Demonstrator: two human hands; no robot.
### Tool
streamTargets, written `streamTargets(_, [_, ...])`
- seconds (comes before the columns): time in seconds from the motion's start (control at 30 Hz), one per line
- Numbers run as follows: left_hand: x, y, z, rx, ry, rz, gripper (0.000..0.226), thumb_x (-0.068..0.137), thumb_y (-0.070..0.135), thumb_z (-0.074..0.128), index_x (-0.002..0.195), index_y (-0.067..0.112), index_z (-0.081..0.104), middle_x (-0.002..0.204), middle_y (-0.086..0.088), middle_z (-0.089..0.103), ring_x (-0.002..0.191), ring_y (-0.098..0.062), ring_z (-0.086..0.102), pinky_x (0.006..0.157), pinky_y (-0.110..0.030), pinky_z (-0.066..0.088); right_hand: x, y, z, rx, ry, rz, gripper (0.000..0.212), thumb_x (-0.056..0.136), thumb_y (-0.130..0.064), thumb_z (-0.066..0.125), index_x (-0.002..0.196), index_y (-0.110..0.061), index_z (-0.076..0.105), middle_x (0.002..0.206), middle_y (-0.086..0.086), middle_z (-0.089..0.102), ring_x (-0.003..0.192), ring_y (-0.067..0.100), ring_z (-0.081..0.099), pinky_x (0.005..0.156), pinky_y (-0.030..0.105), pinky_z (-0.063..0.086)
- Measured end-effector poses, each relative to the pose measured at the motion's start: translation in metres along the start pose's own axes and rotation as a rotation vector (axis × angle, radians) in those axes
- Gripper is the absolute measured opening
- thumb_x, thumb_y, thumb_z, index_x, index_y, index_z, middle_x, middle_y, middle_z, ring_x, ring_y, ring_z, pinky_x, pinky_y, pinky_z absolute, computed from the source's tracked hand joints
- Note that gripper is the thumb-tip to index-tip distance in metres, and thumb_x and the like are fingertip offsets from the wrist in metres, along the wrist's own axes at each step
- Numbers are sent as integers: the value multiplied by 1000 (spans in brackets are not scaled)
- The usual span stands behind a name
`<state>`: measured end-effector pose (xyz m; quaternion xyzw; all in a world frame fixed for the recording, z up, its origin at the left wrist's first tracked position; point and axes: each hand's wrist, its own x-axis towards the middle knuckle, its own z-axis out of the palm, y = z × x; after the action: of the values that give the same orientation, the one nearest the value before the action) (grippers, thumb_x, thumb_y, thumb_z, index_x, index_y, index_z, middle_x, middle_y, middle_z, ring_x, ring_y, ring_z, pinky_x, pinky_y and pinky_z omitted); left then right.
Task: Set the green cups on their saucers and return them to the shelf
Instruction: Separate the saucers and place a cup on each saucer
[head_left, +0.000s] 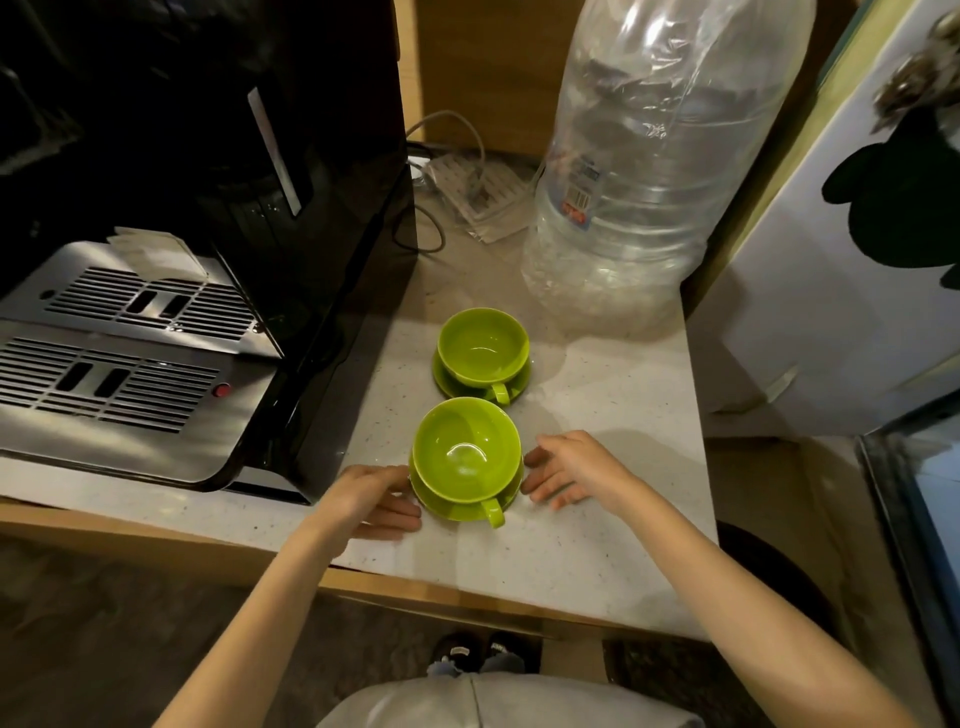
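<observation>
**Both hands flanking the near cup and saucer**

Two green cups are sitting on their saucers on the pale speckled counter (597, 519). The near cup (466, 451) is resting upright on its saucer (457, 509) close to the counter's front edge, handle pointing toward the person. The far cup (483, 345) is standing on its own saucer (519, 382) just behind it, toward the middle of the counter, its handle also facing forward.

The left hand (363, 499) is lying with fingers spread at the near saucer's left rim, seemingly touching it. The right hand (571, 470) is hovering open just beside the saucer's right rim, fingers loosely spread, gripping nothing.

A black coffee machine (208, 208) is occupying the counter's left side, and a large clear plastic bottle (649, 166) is standing at the back right corner.
</observation>
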<state>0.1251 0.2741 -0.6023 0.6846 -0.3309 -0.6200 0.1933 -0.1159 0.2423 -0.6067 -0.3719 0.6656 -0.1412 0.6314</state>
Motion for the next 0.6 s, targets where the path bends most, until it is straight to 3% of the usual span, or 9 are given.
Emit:
streamTargets(0.13, [10,2,-1,-25,-57,1,24,84,10,59,100,-7,63,71,-18,73,59,-21,71,56,-30,60,5,-1,6,1,-25,-26,23,92,-21,49,86,-1,59,62,12,67,42,14,65,38,21,50])
streamTargets(0.3, [14,4,8,-17,1,24,21,79,0,63,96,-12,61,59,-15,70,46,-16,67,44,-22,55,13,7,12,-150,40,-101,8,89,-8,52,95,-3,56,64,12,65,47,16,63,43,23,53])
streamTargets(0.5, [15,2,10,-56,5,50,20,76,-1,65,94,-11,61,50,-9,69,43,-15,67,41,-20,53,20,14,13,-92,66,-130,11,85,-5,61,78,-8,53,60,14,64,38,12,62,41,24,53])
streamTargets(0.6, [16,1,10,-32,-19,54,21,76,-1,65,94,-12,61,54,-11,70,46,-16,68,43,-20,54,15,18,13,-68,73,-120,10,84,-4,61,79,-7,53,61,14,64,39,13,62,43,24,54])
